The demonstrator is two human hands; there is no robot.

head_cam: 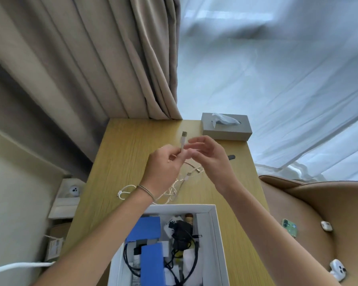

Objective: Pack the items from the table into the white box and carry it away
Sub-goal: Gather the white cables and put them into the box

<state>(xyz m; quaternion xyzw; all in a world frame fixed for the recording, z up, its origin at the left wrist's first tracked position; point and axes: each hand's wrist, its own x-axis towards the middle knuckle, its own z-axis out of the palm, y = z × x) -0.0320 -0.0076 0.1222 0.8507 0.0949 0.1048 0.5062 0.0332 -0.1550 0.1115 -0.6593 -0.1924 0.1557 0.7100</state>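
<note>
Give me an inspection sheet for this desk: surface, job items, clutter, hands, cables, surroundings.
Surface: wooden table, light grain.
Job's things: white box open at the near edge, holding blue boxes and black cables.
Clutter: grey tissue box at the far right corner; small dark object beside the right hand.
Hands: left hand pinches a white cable plug upright; right hand open beside it, fingers near the plug.
Cables: white cable tangle loose on the table, behind the box.
Surroundings: beige curtain, sheer curtain, tan chair with a green phone.
</note>
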